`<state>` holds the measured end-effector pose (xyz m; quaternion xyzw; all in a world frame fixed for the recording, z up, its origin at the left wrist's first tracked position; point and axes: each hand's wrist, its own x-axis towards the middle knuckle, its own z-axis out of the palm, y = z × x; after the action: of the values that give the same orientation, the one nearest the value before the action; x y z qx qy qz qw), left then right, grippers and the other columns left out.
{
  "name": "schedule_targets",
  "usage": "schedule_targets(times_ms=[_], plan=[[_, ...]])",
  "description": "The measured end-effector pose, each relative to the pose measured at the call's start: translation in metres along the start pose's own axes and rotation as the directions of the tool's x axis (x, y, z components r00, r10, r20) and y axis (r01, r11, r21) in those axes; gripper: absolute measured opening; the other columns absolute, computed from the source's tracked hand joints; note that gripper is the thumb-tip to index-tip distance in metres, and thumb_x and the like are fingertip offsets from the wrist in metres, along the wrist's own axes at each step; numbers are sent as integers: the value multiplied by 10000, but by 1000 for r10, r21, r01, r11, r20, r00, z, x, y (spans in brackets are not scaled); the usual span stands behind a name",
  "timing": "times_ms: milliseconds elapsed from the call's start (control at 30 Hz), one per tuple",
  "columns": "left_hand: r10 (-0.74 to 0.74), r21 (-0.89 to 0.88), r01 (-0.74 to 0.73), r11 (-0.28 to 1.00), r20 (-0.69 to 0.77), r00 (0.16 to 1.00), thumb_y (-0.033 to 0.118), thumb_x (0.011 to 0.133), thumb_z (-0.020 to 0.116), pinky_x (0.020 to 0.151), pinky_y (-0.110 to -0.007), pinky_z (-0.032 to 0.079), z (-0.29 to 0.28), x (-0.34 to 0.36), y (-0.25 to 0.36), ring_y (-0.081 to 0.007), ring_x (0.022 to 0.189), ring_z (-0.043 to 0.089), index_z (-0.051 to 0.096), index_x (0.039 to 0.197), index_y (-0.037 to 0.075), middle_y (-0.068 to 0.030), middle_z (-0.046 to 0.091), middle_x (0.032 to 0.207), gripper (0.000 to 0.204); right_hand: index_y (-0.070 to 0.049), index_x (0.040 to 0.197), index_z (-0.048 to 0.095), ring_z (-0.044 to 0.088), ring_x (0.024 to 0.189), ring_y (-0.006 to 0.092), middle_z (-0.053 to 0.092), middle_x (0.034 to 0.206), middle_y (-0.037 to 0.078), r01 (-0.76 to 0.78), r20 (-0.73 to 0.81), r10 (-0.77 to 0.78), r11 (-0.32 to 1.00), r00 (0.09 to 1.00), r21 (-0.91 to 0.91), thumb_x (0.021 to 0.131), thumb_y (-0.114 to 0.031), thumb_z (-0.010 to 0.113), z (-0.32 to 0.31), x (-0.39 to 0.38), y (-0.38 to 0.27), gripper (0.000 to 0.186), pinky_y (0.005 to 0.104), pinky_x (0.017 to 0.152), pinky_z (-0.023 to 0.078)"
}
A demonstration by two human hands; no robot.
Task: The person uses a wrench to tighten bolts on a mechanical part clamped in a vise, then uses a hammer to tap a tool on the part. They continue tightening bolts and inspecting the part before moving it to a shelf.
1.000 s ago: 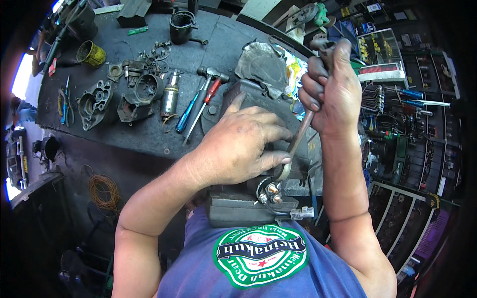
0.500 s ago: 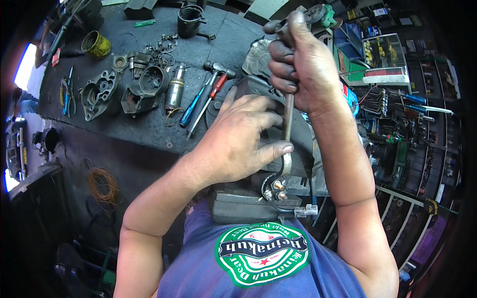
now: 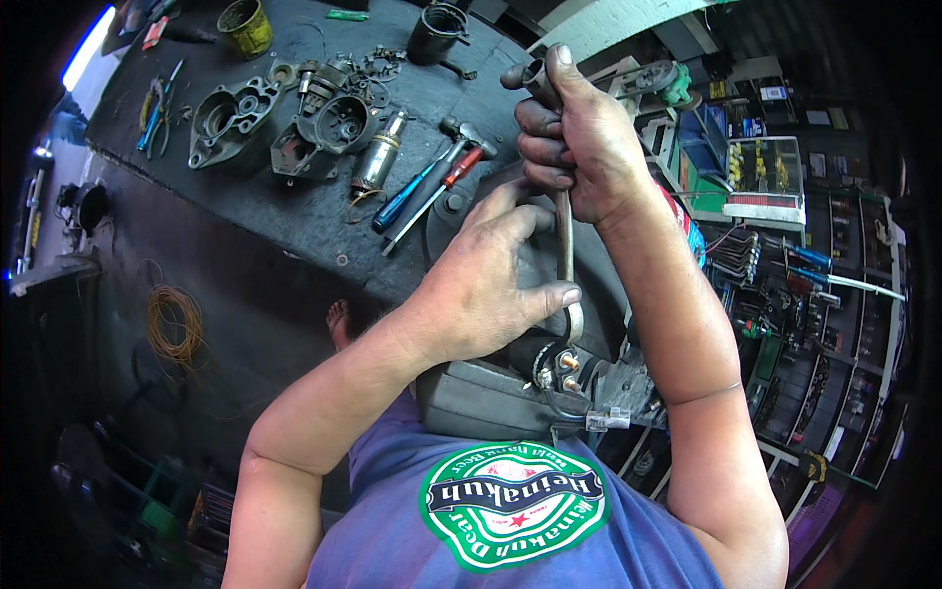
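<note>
My right hand (image 3: 579, 147) is closed round a long metal bar (image 3: 566, 240), standing nearly upright, with a tube-like top (image 3: 536, 80) above the fist. The bar's curved lower end meets a dark cylindrical part (image 3: 538, 355) with copper-coloured threaded studs (image 3: 571, 369) and a short cable ending in a pale connector (image 3: 608, 419). This part sits at a vise (image 3: 491, 398) in front of my body. My left hand (image 3: 486, 275) lies over the vise with fingers apart and bent, its thumb touching the bar near the bend; some fingertips are hidden.
On the dark bench (image 3: 255, 216) lie several cast housings (image 3: 231, 123), a metal cylinder (image 3: 380, 157), screwdrivers (image 3: 432, 191), a hammer (image 3: 461, 133) and pliers (image 3: 157, 118). A yellow can (image 3: 243, 29) stands behind. Shelves and drawers (image 3: 834, 324) fill the right; coiled orange wire (image 3: 175, 324) is left.
My right hand has moved leftward, swinging the bar from a rightward lean to nearly upright. The camera's view has shifted, with the bench higher and a bare foot now showing below it.
</note>
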<state>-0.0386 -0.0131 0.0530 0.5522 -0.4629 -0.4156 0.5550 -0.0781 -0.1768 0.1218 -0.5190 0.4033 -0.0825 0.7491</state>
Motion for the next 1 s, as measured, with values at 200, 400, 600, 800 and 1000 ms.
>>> schedule_targets(times_ms=[200, 400, 600, 800, 1000], plan=[[90, 83, -91, 992, 8, 996, 276, 816, 897, 1212, -494, 407, 1, -2, 4, -445, 1459, 454, 630, 1260, -25, -269, 463, 1554, 600, -76, 1123, 593, 285, 470, 72, 344, 662, -46, 191, -33, -190, 982, 981, 5, 1110, -616, 469, 12, -27, -17, 554, 244, 404, 235], [17, -8, -17, 1000, 56, 998, 212, 826, 873, 1181, -501, 431, -3, 0, 3, -458, 1410, 507, 619, 1244, -62, -279, 512, 1506, 560, -76, 1204, 619, 276, 490, 63, 347, 690, -62, 84, -141, -79, 996, 987, 29, 1083, -641, 507, 21, -16, -4, 588, 239, 405, 213], [104, 35, -105, 994, 13, 994, 240, 876, 847, 1206, -501, 402, -3, -2, 2, -458, 1437, 479, 672, 1199, -40, -299, 485, 1538, 462, -71, 1196, 625, 258, 490, 56, 320, 672, -63, 224, -61, -230, 970, 971, -94, 1115, -601, 474, 22, -21, -9, 557, 238, 411, 204], [119, 108, -122, 987, 36, 992, 325, 884, 856, 1217, -511, 385, 3, 1, 6, -462, 1444, 468, 701, 1135, -61, -298, 492, 1523, 486, -65, 1192, 638, 232, 499, 36, 345, 697, -70, 6, -61, -5, 1000, 998, 24, 1142, -549, 445, 9, -9, -13, 524, 209, 401, 205], [-3, 92, -1, 996, 40, 999, 278, 861, 867, 1182, -489, 431, 2, -1, 10, -434, 1406, 507, 675, 1164, -83, -279, 531, 1450, 508, -68, 1184, 644, 235, 504, 27, 340, 690, -77, -9, -103, 7, 1000, 995, -16, 1148, -546, 431, 6, -3, 0, 524, 202, 402, 197]])
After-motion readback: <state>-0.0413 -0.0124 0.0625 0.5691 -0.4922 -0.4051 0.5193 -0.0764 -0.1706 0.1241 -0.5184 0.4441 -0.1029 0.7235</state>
